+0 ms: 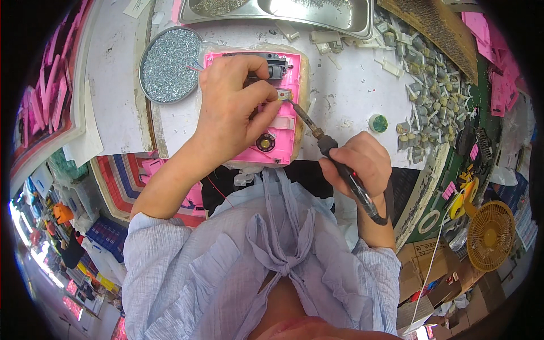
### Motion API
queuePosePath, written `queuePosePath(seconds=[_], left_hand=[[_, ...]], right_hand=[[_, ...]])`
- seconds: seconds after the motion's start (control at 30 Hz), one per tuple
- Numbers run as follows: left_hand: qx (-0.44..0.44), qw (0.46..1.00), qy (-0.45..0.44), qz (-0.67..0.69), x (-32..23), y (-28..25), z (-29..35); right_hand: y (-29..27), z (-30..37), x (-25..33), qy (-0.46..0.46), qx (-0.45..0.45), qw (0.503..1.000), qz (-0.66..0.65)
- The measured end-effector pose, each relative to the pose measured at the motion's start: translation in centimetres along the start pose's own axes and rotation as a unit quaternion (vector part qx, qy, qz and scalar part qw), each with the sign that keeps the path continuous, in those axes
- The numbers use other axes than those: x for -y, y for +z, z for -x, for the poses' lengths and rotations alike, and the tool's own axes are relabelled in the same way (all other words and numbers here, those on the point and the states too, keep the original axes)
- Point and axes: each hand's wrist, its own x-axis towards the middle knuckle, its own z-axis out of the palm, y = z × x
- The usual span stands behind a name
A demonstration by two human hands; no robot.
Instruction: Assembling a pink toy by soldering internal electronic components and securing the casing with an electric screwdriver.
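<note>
A pink plastic housing (287, 136) lies open side up on a pale pad in front of me. My left hand (232, 102) reaches over it, thumb and fingers pinched together beside a small metal part (285, 94); whatever they pinch is too small to make out. My right hand (362, 164) grips a soldering iron (345, 170) by its black handle. The iron's tip touches or nearly touches that metal part. Within the housing are a black compartment piece (277, 69) and a round black part with a brass-coloured centre (265, 142). Thin red wire (194, 68) shows beside my left hand.
A round tin of small screws (170, 65) stands at the left. Behind the housing is a metal tray (266, 18) of small parts. Several small motors with white pieces (422, 96) are heaped at the right, near a little green-filled pot (378, 123). A yellow fan (491, 235) stands lower right.
</note>
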Motion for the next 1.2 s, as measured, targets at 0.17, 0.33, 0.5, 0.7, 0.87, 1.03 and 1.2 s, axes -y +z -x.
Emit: queuePosePath(seconds=[0.17,0.33,0.5,0.7,0.87,1.03,1.2], left_hand=[[-0.016,1.000,0.013,0.001,0.2,0.2,0.0],[-0.004,1.000,0.003,-0.006,0.0,0.0,0.0],[0.002,1.000,-0.001,-0.009,-0.2,-0.1,-0.1],[0.006,1.000,0.004,-0.021,-0.3,-0.3,-0.2],[0.012,0.999,0.010,-0.034,-0.4,-0.4,-0.2],[-0.007,0.998,0.025,-0.058,-0.5,-0.4,-0.3],[0.013,0.994,0.037,-0.105,-0.9,-0.7,-0.9]], right_hand=[[-0.4,0.1,0.1,0.009,-0.027,0.999,-0.025],[-1.1,0.1,-0.2,0.022,-0.036,0.999,-0.026],[-1.4,-0.1,-0.1,0.027,-0.038,0.999,-0.027],[-1.7,-0.2,-0.2,0.027,-0.029,0.999,-0.027],[-1.7,-0.2,-0.4,0.022,-0.033,0.999,-0.022],[-1.5,-0.5,-0.6,0.017,-0.033,0.999,-0.027],[-1.3,-0.6,-1.0,0.012,-0.025,0.999,-0.024]])
